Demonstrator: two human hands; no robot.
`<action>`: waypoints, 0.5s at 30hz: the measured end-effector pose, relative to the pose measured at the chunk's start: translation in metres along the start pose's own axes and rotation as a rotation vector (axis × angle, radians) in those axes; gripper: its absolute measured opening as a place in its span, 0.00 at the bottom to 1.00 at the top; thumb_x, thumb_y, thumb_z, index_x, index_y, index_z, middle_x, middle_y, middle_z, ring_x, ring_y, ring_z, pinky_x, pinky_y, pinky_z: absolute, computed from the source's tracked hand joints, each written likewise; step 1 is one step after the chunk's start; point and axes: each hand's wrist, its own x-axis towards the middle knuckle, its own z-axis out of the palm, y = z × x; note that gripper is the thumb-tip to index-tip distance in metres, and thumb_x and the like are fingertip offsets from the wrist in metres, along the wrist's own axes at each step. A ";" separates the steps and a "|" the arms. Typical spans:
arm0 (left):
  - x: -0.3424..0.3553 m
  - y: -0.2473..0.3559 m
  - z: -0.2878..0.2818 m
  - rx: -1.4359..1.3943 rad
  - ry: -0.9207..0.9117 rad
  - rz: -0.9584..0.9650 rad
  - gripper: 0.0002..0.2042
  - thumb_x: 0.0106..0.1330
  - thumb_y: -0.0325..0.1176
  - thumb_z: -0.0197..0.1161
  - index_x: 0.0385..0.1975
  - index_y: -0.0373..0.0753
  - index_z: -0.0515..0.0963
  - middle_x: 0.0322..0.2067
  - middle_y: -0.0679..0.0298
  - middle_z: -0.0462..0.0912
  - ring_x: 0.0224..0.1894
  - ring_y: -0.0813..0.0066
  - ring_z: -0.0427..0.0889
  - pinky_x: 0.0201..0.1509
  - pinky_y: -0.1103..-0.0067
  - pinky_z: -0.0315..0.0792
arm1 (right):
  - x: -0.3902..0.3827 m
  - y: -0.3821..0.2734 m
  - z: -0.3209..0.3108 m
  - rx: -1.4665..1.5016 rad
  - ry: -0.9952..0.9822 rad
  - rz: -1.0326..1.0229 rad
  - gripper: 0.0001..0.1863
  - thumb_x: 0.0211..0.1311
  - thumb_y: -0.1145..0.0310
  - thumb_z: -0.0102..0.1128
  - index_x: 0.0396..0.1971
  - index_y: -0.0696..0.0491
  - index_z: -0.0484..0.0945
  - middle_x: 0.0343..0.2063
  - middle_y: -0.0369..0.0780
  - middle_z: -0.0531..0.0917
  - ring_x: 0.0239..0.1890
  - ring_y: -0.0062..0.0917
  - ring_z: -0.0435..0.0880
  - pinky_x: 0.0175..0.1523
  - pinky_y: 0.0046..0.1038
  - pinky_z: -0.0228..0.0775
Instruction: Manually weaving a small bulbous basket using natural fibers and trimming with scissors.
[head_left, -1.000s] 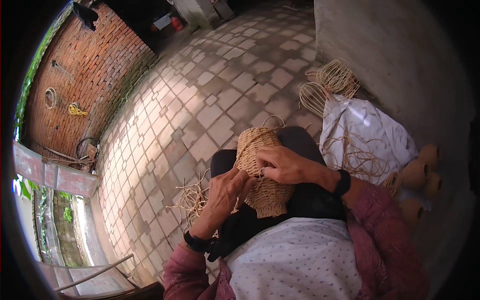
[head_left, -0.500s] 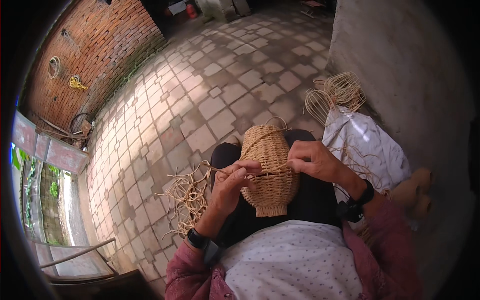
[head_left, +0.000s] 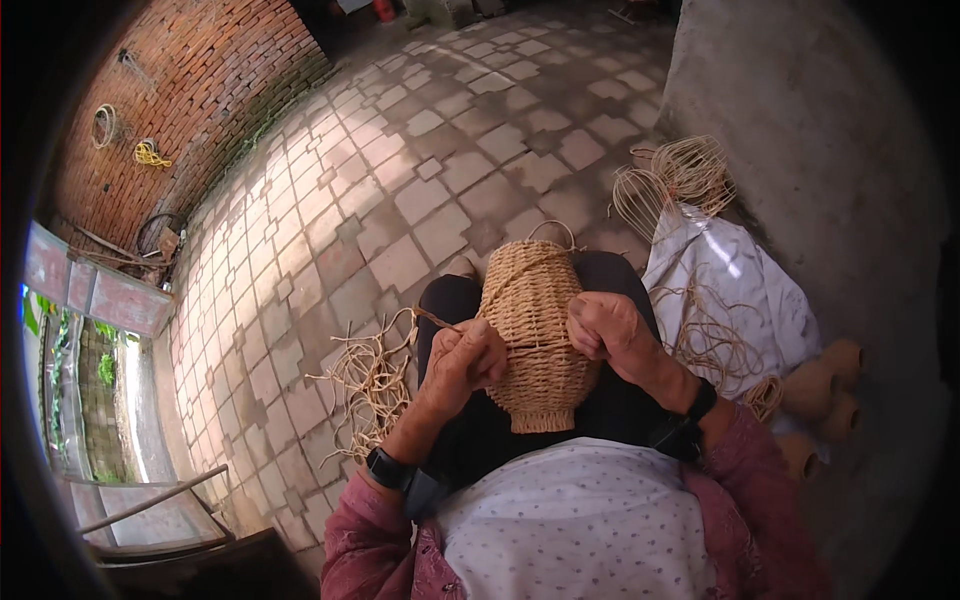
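A tan woven basket (head_left: 535, 300), shaped like a jar with a narrow fringed end towards me, lies across my lap between my thighs. A thin loop handle (head_left: 556, 228) rises at its far end, and a dark slit crosses the weave near its middle. My left hand (head_left: 465, 355) is closed at the basket's left side on a strand of cord (head_left: 432, 317), which leads to a tangle of loose cord (head_left: 372, 380) beside my left leg. At the right side my right hand (head_left: 606, 328) is closed against the weave; whatever its fingers pinch is hidden.
On the right, a white cloth (head_left: 745, 290) bears loose strands, with wire-like frames (head_left: 680, 175) beyond it. Several tan rounded pieces (head_left: 825, 385) lie by the grey wall (head_left: 810, 160). Paving (head_left: 420, 190) stretches to a brick wall (head_left: 190, 90) at far left.
Both hands have curled tighter at the basket's sides. My left fingers, stretched over the slit before, are now folded, and my right hand has turned into a fist slightly lower.
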 end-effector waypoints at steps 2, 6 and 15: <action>0.002 -0.001 -0.002 -0.034 0.025 -0.010 0.24 0.79 0.47 0.46 0.19 0.40 0.65 0.18 0.65 0.71 0.19 0.84 0.61 0.20 0.85 0.53 | 0.002 0.005 -0.001 0.020 0.044 -0.017 0.21 0.75 0.56 0.51 0.21 0.49 0.66 0.17 0.28 0.66 0.19 0.11 0.60 0.24 0.18 0.53; -0.001 -0.003 -0.007 -0.112 0.000 -0.009 0.22 0.78 0.47 0.47 0.19 0.46 0.61 0.16 0.71 0.59 0.19 0.80 0.61 0.20 0.83 0.53 | 0.004 0.002 -0.001 0.044 0.048 0.008 0.21 0.75 0.56 0.52 0.21 0.49 0.66 0.16 0.28 0.66 0.19 0.10 0.60 0.24 0.18 0.53; -0.009 -0.007 -0.007 -0.497 0.079 -0.086 0.21 0.80 0.46 0.46 0.20 0.45 0.60 0.19 0.70 0.61 0.22 0.78 0.64 0.22 0.84 0.58 | 0.005 0.002 -0.006 0.048 0.080 0.013 0.21 0.75 0.55 0.52 0.21 0.49 0.65 0.16 0.27 0.66 0.18 0.10 0.60 0.23 0.17 0.52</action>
